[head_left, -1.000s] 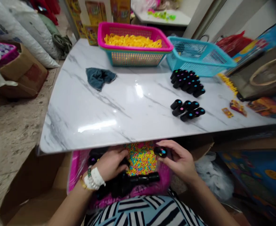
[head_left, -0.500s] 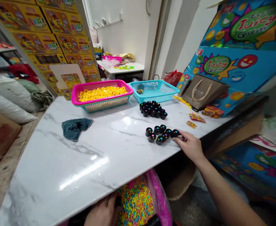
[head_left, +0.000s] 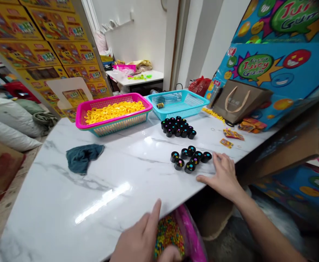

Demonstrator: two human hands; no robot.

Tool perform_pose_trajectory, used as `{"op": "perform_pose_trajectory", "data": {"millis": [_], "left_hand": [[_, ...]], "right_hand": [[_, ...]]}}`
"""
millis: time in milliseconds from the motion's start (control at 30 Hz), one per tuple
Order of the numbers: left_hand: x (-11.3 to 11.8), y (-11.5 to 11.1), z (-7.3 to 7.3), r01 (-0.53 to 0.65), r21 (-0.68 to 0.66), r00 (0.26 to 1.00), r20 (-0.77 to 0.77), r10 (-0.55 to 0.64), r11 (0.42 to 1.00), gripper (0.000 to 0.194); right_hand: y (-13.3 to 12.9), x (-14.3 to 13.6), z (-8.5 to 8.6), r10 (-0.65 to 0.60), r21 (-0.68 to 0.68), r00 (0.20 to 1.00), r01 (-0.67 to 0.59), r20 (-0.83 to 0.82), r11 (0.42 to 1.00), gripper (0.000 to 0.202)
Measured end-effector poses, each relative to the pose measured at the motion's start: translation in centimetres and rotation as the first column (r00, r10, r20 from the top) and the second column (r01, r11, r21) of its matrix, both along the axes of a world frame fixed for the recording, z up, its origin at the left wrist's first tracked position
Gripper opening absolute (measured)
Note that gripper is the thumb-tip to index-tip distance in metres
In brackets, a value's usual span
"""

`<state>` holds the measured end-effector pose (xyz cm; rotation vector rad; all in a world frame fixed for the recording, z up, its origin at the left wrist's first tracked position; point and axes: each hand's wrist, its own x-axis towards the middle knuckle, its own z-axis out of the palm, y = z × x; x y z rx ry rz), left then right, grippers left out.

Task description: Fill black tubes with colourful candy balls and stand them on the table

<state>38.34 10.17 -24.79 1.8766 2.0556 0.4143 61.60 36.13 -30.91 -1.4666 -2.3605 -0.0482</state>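
Several small round black containers (head_left: 194,160), with coloured dots showing in their tops, stand in a loose group on the white marbled table. A larger, tighter cluster of the same black containers (head_left: 178,127) stands behind them. My right hand (head_left: 223,174) lies at the group's right side, thumb and fingers spread, just apart from the nearest container. At the table's front edge my left hand (head_left: 140,236) is over a tub of small multicoloured candy balls (head_left: 169,236). Its index finger points forward and the thumb is apart; nothing shows in it, and its other fingers are partly hidden.
A pink basket (head_left: 79,120) of yellow rings, nested in a teal one, and a blue basket (head_left: 181,112) stand at the back. A dark cloth (head_left: 80,158) lies left. On the right are a brown paper bag (head_left: 239,102), small packets (head_left: 233,134) and blue gum cartons (head_left: 285,72).
My right hand has let go of the rightmost black container and spread its fingers. My left hand has risen out of the tub to the table edge. The view has shifted slightly.
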Motion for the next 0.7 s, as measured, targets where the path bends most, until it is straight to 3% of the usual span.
{"op": "perform_pose_trajectory", "data": {"millis": [33, 100, 200, 267, 367, 567, 700], "left_hand": [[0.2, 2.2, 0.8, 0.041, -0.04, 0.999, 0.034, -0.04, 0.998, 0.09], [0.6, 7.0, 1.8, -0.002, -0.128, 1.0, 0.027, 0.006, 0.992, 0.105], [1.0, 13.5, 2.2, -0.077, -0.177, 0.997, 0.005, 0.079, 0.981, 0.119], [1.2, 16.4, 2.0, -0.118, -0.163, 0.991, 0.039, 0.126, 0.98, 0.122], [1.5, 18.7, 1.7, -0.154, -0.13, 0.977, 0.128, 0.171, 0.979, 0.114], [1.5, 20.5, 1.5, -0.195, -0.088, 0.961, 0.181, 0.208, 0.977, 0.071], [1.1, 22.2, 1.4, -0.224, -0.058, 0.956, 0.181, 0.231, 0.973, 0.061]], "right_hand": [[0.2, -0.1, 0.0, 0.004, -0.038, 0.999, -0.002, 0.031, 0.999, 0.11], [0.6, -0.2, 0.0, 0.022, -0.106, 0.996, -0.013, 0.085, 0.994, 0.107], [1.1, -0.4, 0.2, 0.061, -0.148, 0.989, -0.04, 0.136, 0.988, 0.109], [1.4, -0.7, 0.6, 0.086, -0.166, 0.985, -0.061, 0.15, 0.984, 0.113], [1.7, -1.2, 1.2, 0.111, -0.21, 0.982, -0.077, 0.155, 0.975, 0.119], [1.9, -2.3, 1.9, 0.11, -0.223, 0.986, -0.08, 0.126, 0.972, 0.117], [2.7, -3.3, 2.0, 0.116, -0.25, 0.986, -0.083, 0.118, 0.965, 0.121]]}}
